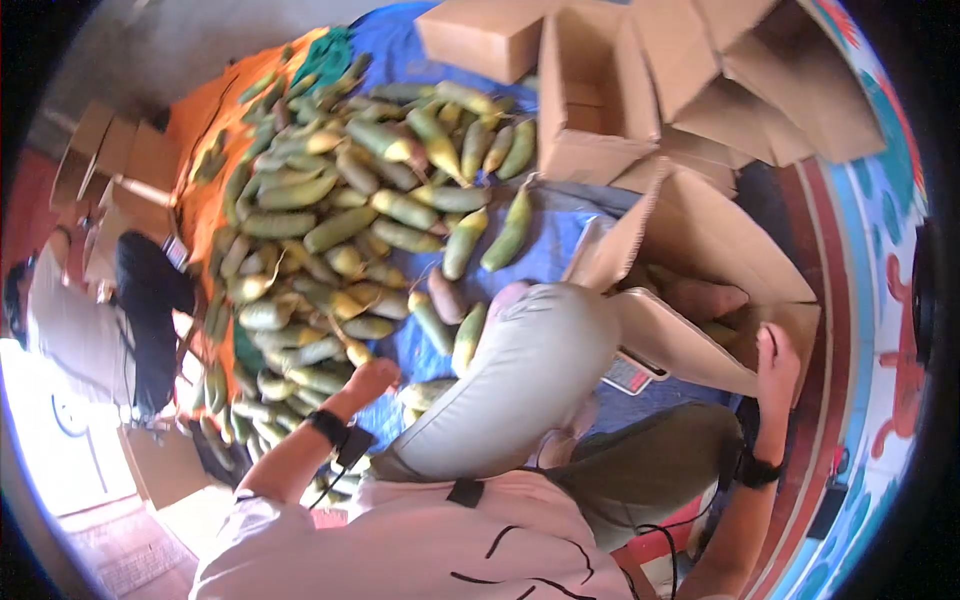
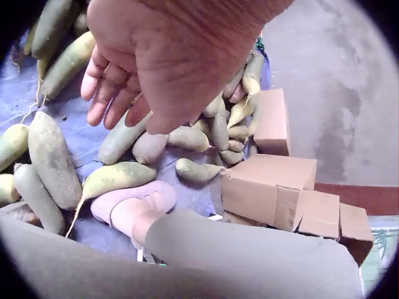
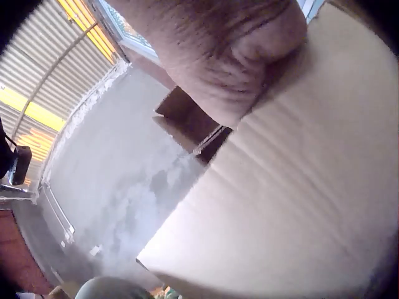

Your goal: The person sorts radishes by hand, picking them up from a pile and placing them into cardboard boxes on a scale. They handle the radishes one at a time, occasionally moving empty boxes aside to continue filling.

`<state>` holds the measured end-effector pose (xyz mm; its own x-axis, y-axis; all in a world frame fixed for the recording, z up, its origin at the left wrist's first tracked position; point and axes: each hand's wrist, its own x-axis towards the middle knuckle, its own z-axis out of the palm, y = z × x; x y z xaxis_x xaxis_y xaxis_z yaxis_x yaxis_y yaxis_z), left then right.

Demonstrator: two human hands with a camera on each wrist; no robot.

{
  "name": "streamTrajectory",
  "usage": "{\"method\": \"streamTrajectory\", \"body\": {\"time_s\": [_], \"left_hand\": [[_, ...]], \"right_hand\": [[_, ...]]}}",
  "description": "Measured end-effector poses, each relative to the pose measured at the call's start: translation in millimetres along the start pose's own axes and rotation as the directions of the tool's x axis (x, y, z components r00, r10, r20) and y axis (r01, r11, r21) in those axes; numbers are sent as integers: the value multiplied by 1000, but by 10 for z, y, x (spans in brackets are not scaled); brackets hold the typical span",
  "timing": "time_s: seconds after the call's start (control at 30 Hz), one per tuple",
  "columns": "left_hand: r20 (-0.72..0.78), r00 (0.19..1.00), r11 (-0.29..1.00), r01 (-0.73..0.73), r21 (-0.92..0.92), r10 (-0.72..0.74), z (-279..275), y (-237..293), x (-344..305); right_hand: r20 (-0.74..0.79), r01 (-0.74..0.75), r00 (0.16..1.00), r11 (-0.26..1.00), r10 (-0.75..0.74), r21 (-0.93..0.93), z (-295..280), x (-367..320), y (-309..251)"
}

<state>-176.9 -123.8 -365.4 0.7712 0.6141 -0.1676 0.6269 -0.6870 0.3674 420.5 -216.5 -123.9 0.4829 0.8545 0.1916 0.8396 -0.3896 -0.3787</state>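
My left hand [image 1: 372, 382] hovers over the near side of a heap of green radishes [image 1: 405, 210], its fingers loosely bent. Nothing lies in that palm in the left wrist view, where several radishes [image 2: 121, 180] with thin root tails are on the blue sheet below. At the right, my right hand [image 1: 778, 360] grips the near edge of an open cardboard box [image 1: 735, 220]. A few radishes [image 1: 700, 297] lie inside this box, partly hidden by its flap. From the right wrist, the hand [image 3: 230, 68] bends over the cardboard edge and its fingertips are hidden.
More cardboard boxes [image 1: 600, 90] stand at the back right, beside a painted wall [image 1: 890, 300]. A blue sheet [image 1: 545, 245] and an orange sheet [image 1: 195, 130] lie under the heap. A phone [image 1: 628, 375] is near my knee. Another person [image 1: 85, 320] is at the far left.
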Motion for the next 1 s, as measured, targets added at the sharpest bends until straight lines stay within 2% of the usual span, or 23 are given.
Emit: {"method": "streamTrajectory", "body": {"time_s": [0.03,0.07,0.13,0.23,0.4,0.47,0.5,0.6,0.67,0.73,0.77,0.8,0.9,0.97,1.0], "left_hand": [[223,905,623,412,-665,-361,65,-6,-21],[223,903,759,430,-489,-367,47,-1,-49],[418,694,542,719,-435,-586,0,65,-130],[479,631,551,773,-315,-610,316,-32,-420],[574,588,538,795,-281,-569,789,-74,-656],[489,689,614,715,-335,-535,678,35,-496],[539,651,619,736,-274,-535,756,6,-408],[554,645,648,726,-229,-527,865,18,-180],[583,653,680,699,-220,-483,900,12,-71],[593,719,741,609,-285,-363,1085,-25,-32],[632,696,727,622,-292,-342,1053,5,38],[603,712,718,624,-309,-359,1145,19,36],[610,691,704,650,-288,-388,1249,21,110],[677,582,752,656,-63,-451,1192,28,195],[674,587,756,652,-65,-448,1147,45,215]], "right_hand": [[12,-27,1000,999,27,20,18,-42,-3],[24,-59,998,998,58,37,39,-66,19],[44,-37,998,999,35,31,73,-97,40],[21,-20,1000,999,19,33,112,-121,91],[3,9,1000,999,-9,32,118,-118,104],[10,0,1000,999,0,36,113,-96,110],[13,-13,1000,999,13,46,113,-91,116],[-12,-42,999,996,44,82,139,-85,161],[-6,-51,999,997,51,61,118,-90,87],[-5,-58,998,998,58,39,94,-99,25],[1,-58,998,998,58,41,96,-113,16],[9,-57,998,997,56,43,97,-127,13],[-1,-65,998,998,65,20,98,-140,4],[-5,-68,998,998,68,17,97,-140,-26],[4,-55,998,998,55,21,91,-139,-45]]}}
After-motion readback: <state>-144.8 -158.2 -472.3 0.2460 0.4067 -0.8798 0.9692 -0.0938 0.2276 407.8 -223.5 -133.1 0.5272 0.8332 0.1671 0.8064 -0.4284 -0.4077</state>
